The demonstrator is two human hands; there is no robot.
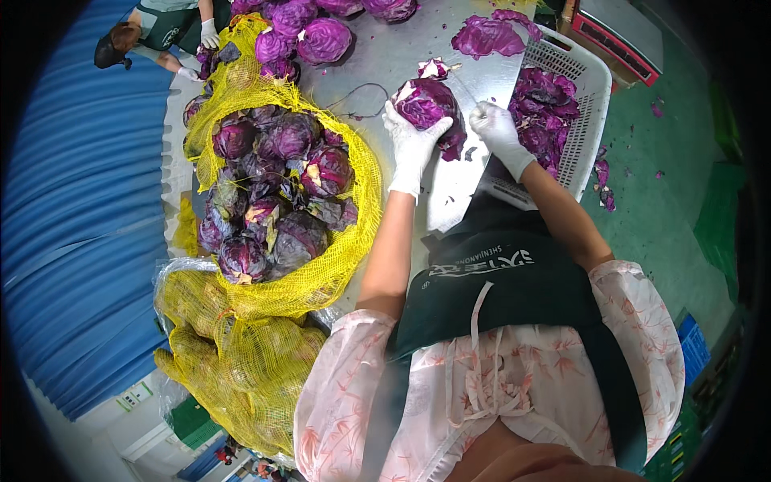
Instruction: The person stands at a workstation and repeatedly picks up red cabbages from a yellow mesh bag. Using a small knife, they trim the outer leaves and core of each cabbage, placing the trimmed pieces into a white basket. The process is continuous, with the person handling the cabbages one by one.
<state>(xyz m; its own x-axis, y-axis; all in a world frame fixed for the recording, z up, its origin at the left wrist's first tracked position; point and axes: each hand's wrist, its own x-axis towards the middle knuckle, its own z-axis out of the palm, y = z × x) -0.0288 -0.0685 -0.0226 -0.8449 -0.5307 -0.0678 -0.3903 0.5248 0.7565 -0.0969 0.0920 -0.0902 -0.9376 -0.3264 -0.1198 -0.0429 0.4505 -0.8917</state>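
Observation:
My left hand [412, 141], in a white glove, holds a red cabbage [426, 103] from its near side on the metal table [385, 66]. A loose outer leaf hangs from the cabbage's near right side. To the right, my gloved right hand [495, 125] is closed around something thin, perhaps a knife, whose blade seems to point up and left towards a cut piece of cabbage stem and leaf [435, 68]. Just right of that hand, peeled cabbage leaves [545, 114] lie in a white plastic basket [593, 78].
An open yellow mesh sack [367, 199] of red cabbages stands left, above another mesh sack [259, 361]. Peeled cabbages [324, 41] and loose leaves [488, 36] lie at the table's far side. A co-worker with gloved hands [209, 34] is at the far left. A scale [626, 36] stands far right.

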